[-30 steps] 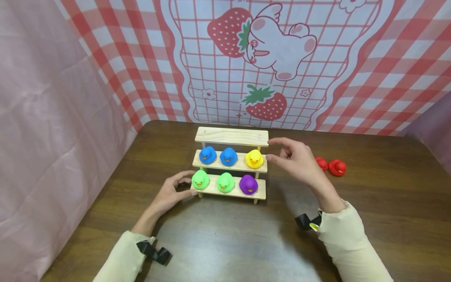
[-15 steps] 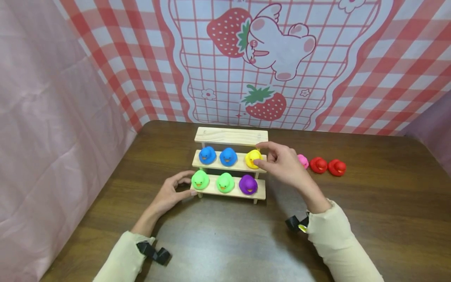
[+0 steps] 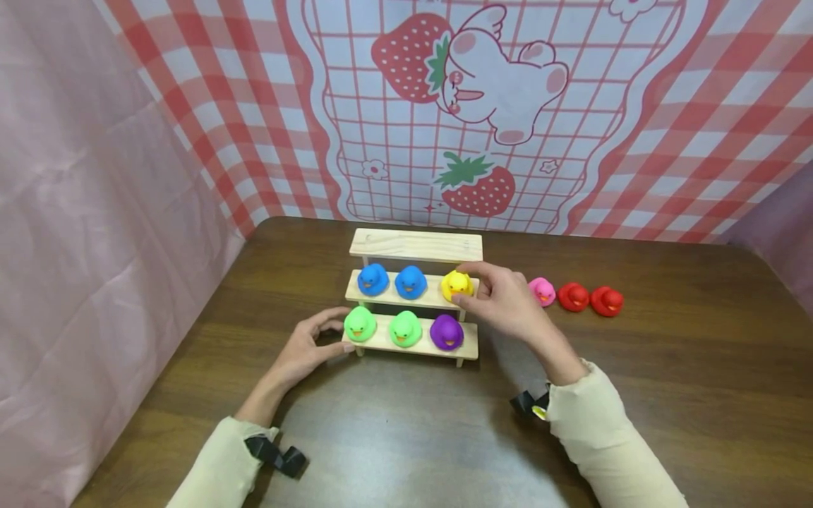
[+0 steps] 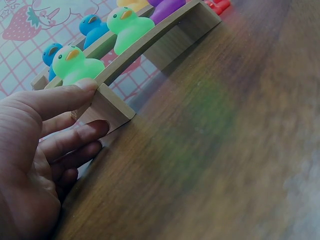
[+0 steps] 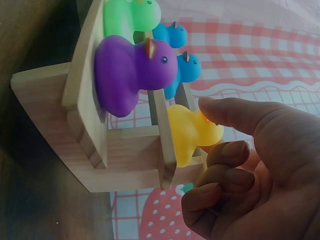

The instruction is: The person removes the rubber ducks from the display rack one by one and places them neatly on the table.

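A three-tier wooden display stand [image 3: 416,245] stands on the table. My left hand [image 3: 306,351] grips the left end of its lowest tier, thumb along the front edge in the left wrist view. With thumb and forefinger, my right hand [image 3: 508,300] pinches a yellow rubber duck [image 5: 187,132] at the right of the middle tier. Two blue rubber ducks [image 3: 373,280] share that tier, to the left. On the lowest tier sit two green rubber ducks [image 3: 405,329] and a purple rubber duck [image 5: 130,75]. The top tier bears nothing.
Right of the stand, a pink rubber duck [image 3: 543,291] and two red rubber ducks [image 3: 574,297] sit in a row on the brown table [image 3: 406,437]. A strawberry-print cloth [image 3: 305,141] hangs behind the table, and a pale pink curtain [image 3: 114,212] hangs at the left.
From beside the stand's right end, my right hand has moved left and closed its thumb and forefinger on the yellow duck. The pink duck has come into view. My left hand has stayed in place.
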Tool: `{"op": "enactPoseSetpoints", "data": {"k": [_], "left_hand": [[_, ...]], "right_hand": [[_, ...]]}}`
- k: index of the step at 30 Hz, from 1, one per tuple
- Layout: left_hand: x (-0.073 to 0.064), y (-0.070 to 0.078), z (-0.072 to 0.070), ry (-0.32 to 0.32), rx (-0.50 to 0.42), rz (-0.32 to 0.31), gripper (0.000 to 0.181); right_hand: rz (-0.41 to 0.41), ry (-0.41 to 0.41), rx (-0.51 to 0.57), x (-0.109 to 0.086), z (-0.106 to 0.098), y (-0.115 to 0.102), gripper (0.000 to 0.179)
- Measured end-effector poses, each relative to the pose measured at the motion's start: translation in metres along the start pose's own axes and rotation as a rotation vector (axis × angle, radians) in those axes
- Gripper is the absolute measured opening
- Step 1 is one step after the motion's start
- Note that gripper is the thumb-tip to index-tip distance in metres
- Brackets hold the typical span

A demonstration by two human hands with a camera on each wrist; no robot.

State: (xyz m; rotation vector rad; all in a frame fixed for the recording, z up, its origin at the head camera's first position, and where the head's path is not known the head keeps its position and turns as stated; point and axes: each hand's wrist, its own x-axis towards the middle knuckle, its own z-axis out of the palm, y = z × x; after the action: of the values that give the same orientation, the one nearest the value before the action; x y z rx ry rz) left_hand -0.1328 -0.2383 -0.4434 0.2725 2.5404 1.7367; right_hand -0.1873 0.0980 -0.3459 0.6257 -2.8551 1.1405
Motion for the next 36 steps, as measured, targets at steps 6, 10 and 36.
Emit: {"op": "enactPoseSetpoints", "data": {"k": [6,10,36], "left_hand": [[0.000,-0.001,0.000,-0.004,0.002,0.002,0.059],[0.000,-0.001,0.000,-0.005,0.003,0.008,0.059],[-0.001,-0.001,0.000,0.002,0.002,0.011,0.058]], "right_hand": [[-0.006,0.009,-0.012,-0.001,0.004,0.002,0.045],[-0.017,0.029,-0.021,-0.001,0.007,0.002,0.046],[0.000,0.046,-0.005,-0.009,-0.009,-0.003,0.050]]}}
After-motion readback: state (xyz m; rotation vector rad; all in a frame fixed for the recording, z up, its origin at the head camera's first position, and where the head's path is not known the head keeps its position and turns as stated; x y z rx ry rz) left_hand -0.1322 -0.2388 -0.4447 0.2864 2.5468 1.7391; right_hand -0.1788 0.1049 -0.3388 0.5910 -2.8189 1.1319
